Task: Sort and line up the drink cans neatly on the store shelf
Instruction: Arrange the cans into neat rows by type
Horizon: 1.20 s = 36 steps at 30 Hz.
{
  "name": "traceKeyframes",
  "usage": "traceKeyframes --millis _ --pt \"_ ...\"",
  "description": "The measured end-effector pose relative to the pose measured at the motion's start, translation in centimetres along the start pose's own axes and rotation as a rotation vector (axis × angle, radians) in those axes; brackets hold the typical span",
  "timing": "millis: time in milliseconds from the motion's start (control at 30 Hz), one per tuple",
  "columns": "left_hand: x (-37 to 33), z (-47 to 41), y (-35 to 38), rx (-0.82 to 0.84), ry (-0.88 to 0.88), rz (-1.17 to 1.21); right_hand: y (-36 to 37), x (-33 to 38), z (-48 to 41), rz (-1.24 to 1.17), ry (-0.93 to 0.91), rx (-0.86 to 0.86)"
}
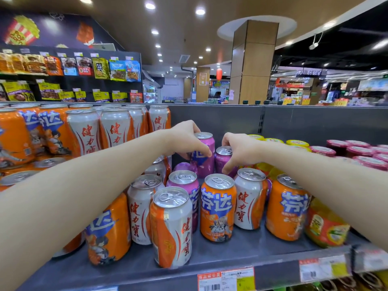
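My left hand [184, 139] grips a purple can [204, 156] raised above the others at the back of the grey shelf [262, 250]. Beside it, my right hand [239, 150] closes around a second purple can [223, 158] standing at the back. In front stand mixed cans: a purple one [184, 185], an orange Fanta can [217, 208], a white-and-orange can [172, 225], another white can [249, 198] and an orange can [286, 208] at the right.
Stacked rows of orange and white cans [84, 131] fill the left side. Yellow- and pink-lidded jars [336, 150] stand at the right, a labelled jar [325, 225] near the front. Price tags [225, 279] line the shelf edge. The grey back panel [294, 122] rises behind.
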State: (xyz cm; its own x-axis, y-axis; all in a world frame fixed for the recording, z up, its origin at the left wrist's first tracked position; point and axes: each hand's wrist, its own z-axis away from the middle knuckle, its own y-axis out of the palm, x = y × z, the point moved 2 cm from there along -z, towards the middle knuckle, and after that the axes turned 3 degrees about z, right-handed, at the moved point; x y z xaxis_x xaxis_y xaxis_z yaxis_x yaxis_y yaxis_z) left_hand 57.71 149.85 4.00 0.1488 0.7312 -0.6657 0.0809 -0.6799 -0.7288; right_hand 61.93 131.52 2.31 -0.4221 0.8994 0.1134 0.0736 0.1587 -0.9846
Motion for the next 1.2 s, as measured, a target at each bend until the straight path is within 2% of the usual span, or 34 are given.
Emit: traceKeyframes --millis 267,400,567,667,767,967,1200 --pt "1.4 -0.6 2.8 0.093 -0.015 -0.203 0.1 -1.3 0.3 0.059 0.029 0.012" --pt "1.6 -0.5 2.8 0.097 -0.025 -0.201 0.0 -1.4 0.3 0.126 0.026 0.019" --pt "1.1 0.5 1.1 0.387 -0.072 -0.147 -0.8 -0.7 0.3 0.096 -0.015 0.045" --pt "1.1 -0.2 -0.7 0.292 -0.050 -0.262 -1.0 1.2 0.3 0.007 -0.109 0.032" --pt "1.5 -0.9 -1.5 0.215 -0.043 -0.413 -0.2 3.4 0.3 0.057 -0.159 0.104" --pt "1.8 -1.5 0.5 0.312 0.012 -0.622 -0.3 3.7 -0.4 0.152 -0.143 0.065" --pt "3.5 -2.5 1.9 0.452 -0.148 -0.821 0.3 2.8 -0.7 0.100 -0.142 0.070"
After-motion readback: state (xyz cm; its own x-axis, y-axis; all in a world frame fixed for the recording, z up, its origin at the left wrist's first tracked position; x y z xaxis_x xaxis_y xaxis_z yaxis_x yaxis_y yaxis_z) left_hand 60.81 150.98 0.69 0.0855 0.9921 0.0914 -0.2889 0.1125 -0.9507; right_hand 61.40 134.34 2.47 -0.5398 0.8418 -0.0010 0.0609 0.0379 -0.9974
